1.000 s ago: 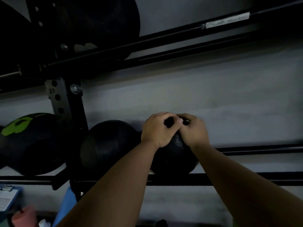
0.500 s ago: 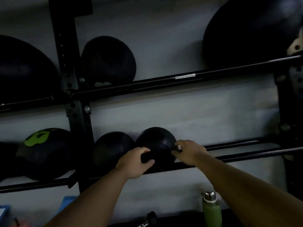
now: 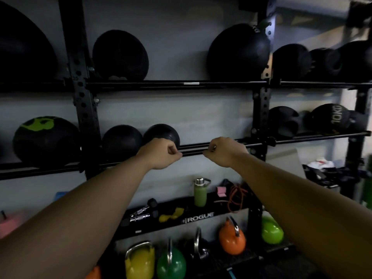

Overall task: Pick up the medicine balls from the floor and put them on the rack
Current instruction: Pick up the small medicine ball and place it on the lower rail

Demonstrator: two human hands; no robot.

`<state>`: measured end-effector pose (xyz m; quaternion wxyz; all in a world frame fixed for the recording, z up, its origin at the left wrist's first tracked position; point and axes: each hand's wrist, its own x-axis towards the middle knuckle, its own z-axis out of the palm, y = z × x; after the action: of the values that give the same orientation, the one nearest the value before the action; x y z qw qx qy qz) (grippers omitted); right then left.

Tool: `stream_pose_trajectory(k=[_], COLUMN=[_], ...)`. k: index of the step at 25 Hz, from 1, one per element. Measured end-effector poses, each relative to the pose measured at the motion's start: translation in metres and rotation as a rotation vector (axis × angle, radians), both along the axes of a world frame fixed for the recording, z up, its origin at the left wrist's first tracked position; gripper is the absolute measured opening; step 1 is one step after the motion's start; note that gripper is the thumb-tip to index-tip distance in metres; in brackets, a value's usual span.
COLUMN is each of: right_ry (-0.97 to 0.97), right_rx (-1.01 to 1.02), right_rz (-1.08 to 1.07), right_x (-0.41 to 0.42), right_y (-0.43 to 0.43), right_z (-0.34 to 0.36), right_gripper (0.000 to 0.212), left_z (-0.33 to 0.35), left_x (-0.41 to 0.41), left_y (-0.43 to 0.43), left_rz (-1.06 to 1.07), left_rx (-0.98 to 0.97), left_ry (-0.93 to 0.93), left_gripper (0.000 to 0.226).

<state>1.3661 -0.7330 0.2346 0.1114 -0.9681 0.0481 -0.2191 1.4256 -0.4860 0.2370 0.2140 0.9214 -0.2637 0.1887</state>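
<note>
Both hands have come off the small black medicine ball since half a second ago, and the view has pulled back to take in more of the rack. That ball now rests unheld on the middle rails, touching a slightly larger black ball on its left, just right of the left upright.

Left hand: fingers curled into a loose fist, empty, in front of the ball's lower edge — contact cannot be told. Right hand: fingers likewise curled shut, nothing held, in front of the bare rails to the right of the ball.

Progress, as a judgement: this ball is placed. No floor shows clearly, so whether more balls wait down there cannot be told.

Counts:
- Middle tier, left of the left upright: one ball with a green mark.
- Middle tier, centre bay: two balls; the rails right of them are free.
- Middle tier, right bay: about three, one marked 10KG — dark and overlapping, count unsure.
- Top tier: one large ball at far left, two in the centre bay, about three at the right.
- Kettlebells below: yellow, green, black, orange, lime, plus part of another orange one at the bottom edge.
- One green bottle on the low shelf.
</note>
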Motion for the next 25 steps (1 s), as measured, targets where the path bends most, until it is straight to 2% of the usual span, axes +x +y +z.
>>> stream_pose_trajectory(k=[5, 10, 16, 19, 25], right_ry=[0.002, 0.004, 0.114, 0.220, 0.400], right_rx=[0.020, 0.188, 0.131, 0.117, 0.263], right_rz=[-0.059, -0.052, -0.155, -0.231, -0.332], right_x=[-0.104, -0.212, -0.367, -0.439, -0.534], right_y=[-0.038, -0.104, -0.235, -0.300, -0.358], right_z=[-0.016, -0.042, -0.128, -0.176, -0.278], right_gripper=[0.037, 0.029, 0.036, 0.040, 0.043], left_z=[-0.002, -0.027, -0.122, -0.178, -0.265], left_x=[-0.089, -0.198, -0.333, -0.397, -0.480], left_y=[-0.051, -0.131, -0.276, -0.337, -0.415], left_rz=[-0.112, -0.181, -0.274, -0.301, -0.389], left_rx=[-0.011, -0.025, -0.022, 0.051, 0.191], left_ry=[0.052, 0.128, 0.220, 0.304, 0.487], left_gripper=[0.030, 0.024, 0.020, 0.021, 0.024])
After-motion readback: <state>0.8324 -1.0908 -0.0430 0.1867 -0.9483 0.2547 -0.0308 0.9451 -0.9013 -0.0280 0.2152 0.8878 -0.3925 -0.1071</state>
